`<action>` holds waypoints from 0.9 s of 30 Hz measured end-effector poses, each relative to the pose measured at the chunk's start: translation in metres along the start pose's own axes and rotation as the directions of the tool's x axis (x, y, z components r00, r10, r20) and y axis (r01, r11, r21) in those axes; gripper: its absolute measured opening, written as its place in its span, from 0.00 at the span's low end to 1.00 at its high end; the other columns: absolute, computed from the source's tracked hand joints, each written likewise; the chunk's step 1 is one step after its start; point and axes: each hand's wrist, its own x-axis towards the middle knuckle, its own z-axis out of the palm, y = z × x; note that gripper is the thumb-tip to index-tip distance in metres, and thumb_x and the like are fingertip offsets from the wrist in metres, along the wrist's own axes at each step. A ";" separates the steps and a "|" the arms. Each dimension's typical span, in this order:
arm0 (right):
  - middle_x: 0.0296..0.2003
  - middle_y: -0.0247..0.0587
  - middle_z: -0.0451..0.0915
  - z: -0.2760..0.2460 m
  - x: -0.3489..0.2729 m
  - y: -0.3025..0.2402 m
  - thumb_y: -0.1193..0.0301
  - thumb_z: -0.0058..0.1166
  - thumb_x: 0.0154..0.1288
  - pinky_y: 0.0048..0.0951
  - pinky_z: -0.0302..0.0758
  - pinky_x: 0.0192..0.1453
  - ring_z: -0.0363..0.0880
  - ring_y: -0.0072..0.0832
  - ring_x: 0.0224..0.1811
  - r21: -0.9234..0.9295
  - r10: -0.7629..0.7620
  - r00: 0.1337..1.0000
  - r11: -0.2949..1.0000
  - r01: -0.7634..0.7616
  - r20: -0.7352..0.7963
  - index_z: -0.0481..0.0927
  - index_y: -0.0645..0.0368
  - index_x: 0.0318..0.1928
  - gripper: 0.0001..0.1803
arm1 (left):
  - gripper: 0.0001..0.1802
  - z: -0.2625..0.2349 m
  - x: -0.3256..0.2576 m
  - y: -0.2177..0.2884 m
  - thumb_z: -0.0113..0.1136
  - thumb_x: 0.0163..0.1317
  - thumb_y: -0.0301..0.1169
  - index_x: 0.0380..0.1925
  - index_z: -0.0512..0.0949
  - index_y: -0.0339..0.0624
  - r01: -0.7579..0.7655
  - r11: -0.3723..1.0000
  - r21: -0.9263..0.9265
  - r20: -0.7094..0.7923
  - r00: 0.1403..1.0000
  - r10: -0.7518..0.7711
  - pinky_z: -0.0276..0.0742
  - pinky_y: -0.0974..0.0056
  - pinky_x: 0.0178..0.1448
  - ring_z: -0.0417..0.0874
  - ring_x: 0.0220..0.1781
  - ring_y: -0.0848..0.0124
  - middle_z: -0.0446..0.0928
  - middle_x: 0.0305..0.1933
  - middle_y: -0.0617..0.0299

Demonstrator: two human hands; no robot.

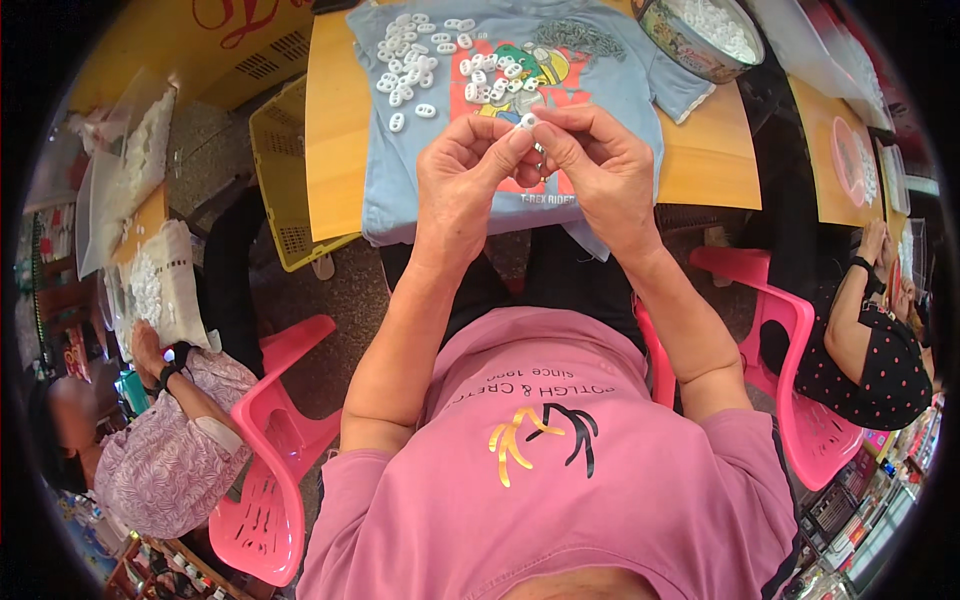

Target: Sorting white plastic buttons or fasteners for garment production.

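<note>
Both hands meet above the table's near edge: the left hand (462, 165) and the right hand (590, 160) have thumbs and forefingers drawn together, pinching a small white oval plastic piece (528, 121) between the fingertips. It is too small to tell whether it is one part or two being pressed together. Just beyond the hands, a heap of similar white oval plastic pieces (425, 60) lies scattered on a light blue printed T-shirt (400, 170) spread over the orange wooden table (335, 120). A round metal tin (668, 40) holding more white pieces stands at the far right of the cloth. By the look of it, the step in hand is fitting or checking a single piece; the next move would call for a steady fingertip grip and care not to drop it.
</note>
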 end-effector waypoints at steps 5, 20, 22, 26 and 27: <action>0.34 0.32 0.80 -0.006 0.004 0.007 0.76 0.58 0.67 0.18 0.75 0.38 0.75 0.15 0.32 0.022 0.023 1.000 0.999 -0.023 0.005 0.81 0.65 0.49 0.11 | 0.09 -0.004 0.003 -0.004 0.63 0.64 0.27 0.37 0.76 0.32 0.022 1.000 0.008 0.043 0.999 -0.022 0.77 0.70 0.39 0.80 0.31 0.71 0.81 0.31 0.56; 0.29 0.30 0.77 0.006 0.001 -0.002 0.71 0.56 0.69 0.23 0.76 0.38 0.74 0.17 0.30 0.438 0.351 0.920 0.810 -0.391 0.172 0.80 0.63 0.49 0.12 | 0.19 -0.014 -0.012 -0.018 0.65 0.64 0.33 0.50 0.74 0.35 -0.225 0.974 -0.001 0.018 0.974 0.225 0.76 0.68 0.52 0.78 0.50 0.74 0.77 0.49 0.59; 0.29 0.31 0.77 0.009 -0.001 -0.002 0.71 0.56 0.69 0.23 0.76 0.39 0.74 0.19 0.30 0.410 0.349 0.922 0.826 -0.386 0.165 0.80 0.63 0.49 0.12 | 0.28 -0.013 -0.008 -0.018 0.65 0.63 0.41 0.58 0.74 0.36 -0.352 0.925 0.144 0.089 0.935 0.343 0.74 0.69 0.53 0.74 0.53 0.76 0.75 0.58 0.60; 0.29 0.32 0.77 0.013 -0.004 0.000 0.72 0.56 0.69 0.22 0.75 0.39 0.75 0.20 0.31 0.382 0.318 0.931 0.849 -0.364 0.179 0.80 0.63 0.49 0.12 | 0.31 -0.015 -0.007 -0.021 0.64 0.63 0.45 0.60 0.74 0.37 -0.271 0.958 0.098 0.090 0.961 0.263 0.74 0.72 0.47 0.75 0.46 0.78 0.74 0.61 0.60; 0.29 0.32 0.77 0.011 -0.004 0.000 0.72 0.56 0.69 0.22 0.75 0.39 0.75 0.20 0.31 0.370 0.309 0.931 0.856 -0.361 0.195 0.80 0.64 0.49 0.12 | 0.30 -0.016 -0.007 -0.020 0.64 0.63 0.44 0.59 0.74 0.37 -0.236 0.971 0.036 0.116 0.966 0.230 0.73 0.73 0.45 0.75 0.43 0.79 0.75 0.60 0.58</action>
